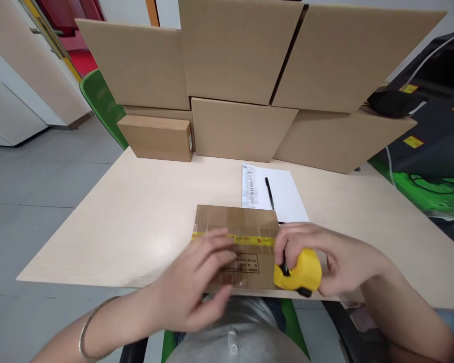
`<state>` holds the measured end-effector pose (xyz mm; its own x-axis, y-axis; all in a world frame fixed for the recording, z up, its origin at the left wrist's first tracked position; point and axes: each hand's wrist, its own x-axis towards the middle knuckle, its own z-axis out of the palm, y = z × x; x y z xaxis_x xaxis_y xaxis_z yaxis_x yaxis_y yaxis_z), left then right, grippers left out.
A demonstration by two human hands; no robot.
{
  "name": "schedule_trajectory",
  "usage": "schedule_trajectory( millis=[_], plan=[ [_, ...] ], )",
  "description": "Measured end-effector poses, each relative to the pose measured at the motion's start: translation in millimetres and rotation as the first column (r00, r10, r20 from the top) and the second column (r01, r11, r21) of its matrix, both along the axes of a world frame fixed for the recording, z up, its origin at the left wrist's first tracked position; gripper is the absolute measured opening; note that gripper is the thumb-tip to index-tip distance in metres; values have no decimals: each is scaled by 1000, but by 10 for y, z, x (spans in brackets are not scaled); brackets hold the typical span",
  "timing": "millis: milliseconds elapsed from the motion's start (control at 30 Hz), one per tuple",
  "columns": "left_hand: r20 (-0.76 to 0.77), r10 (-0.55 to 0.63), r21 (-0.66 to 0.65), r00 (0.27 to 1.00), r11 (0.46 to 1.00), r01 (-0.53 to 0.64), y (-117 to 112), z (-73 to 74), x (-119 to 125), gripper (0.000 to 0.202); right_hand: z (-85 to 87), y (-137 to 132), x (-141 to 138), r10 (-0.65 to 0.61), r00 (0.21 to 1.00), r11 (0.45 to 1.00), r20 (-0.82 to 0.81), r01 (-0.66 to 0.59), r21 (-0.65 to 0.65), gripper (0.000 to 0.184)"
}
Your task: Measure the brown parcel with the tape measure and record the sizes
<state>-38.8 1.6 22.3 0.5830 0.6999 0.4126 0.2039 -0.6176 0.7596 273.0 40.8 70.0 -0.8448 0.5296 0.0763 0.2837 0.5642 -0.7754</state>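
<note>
A small flat cardboard box (245, 222), sealed with a strip of yellow tape, lies at the near edge of the pale table (136, 217). My right hand (332, 257) grips a yellow tape measure (300, 275) at the box's right end. My left hand (200, 277), a bangle on its wrist, rests on the box's left half; its fingers are blurred by motion and reach along the yellow tape. Whether they pinch the measure's blade is unclear.
A white sheet of paper (283, 194) with a black pen (269, 191) lies just behind the box. Stacked cardboard cartons (242, 75) wall off the table's far side, with a small carton (154, 136) at the left. A green chair (102, 101) stands beyond; black equipment (434, 116) sits at right.
</note>
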Motion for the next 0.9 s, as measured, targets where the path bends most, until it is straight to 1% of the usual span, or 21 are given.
schedule_trajectory(
  millis=[33,67,100,167,200,267,333,400,433,600,700,800,900],
  plan=[
    [-41,-62,-24,997,998,61,-66,1,77,52,-18,-53,-21,30,999,1000,30,-30,-5,32],
    [-68,-102,-46,992,994,99,-111,-21,147,50,-36,-96,-51,47,997,999,66,-47,3,31],
    [-88,-121,-61,989,991,116,-137,-58,205,46,-52,-126,-84,54,993,998,103,-57,20,30],
    [-128,-128,-37,983,992,125,-145,-142,274,40,-76,-146,-141,45,986,996,163,-56,63,30],
    [-168,-131,2,977,991,133,-136,-177,287,37,-85,-135,-160,41,983,995,178,-56,81,29],
    [-293,-134,136,947,974,180,-110,-215,287,36,-98,-78,-176,61,984,993,168,-78,93,26],
    [-430,-124,277,894,924,262,-89,-218,281,42,-110,17,-171,106,986,989,132,-119,91,25],
    [-518,-96,358,850,878,318,-81,-212,290,49,-117,143,-155,131,986,987,103,-139,82,26],
    [-543,-79,375,836,868,325,-81,-211,302,51,-116,219,-145,132,987,988,96,-139,69,27],
    [-571,-27,396,820,866,304,-86,-245,379,54,-83,731,-66,140,986,990,92,-139,-19,33],
    [-562,-20,413,827,859,302,-79,-262,393,56,-81,1085,-9,96,988,995,117,-92,-47,35],
    [-562,-24,418,827,855,308,-73,-267,384,58,-132,1364,11,58,991,996,123,-49,-73,36],
    [-567,-25,408,823,860,307,-72,-266,376,60,-226,1528,-12,56,988,996,144,-45,-78,36]
  ],
)
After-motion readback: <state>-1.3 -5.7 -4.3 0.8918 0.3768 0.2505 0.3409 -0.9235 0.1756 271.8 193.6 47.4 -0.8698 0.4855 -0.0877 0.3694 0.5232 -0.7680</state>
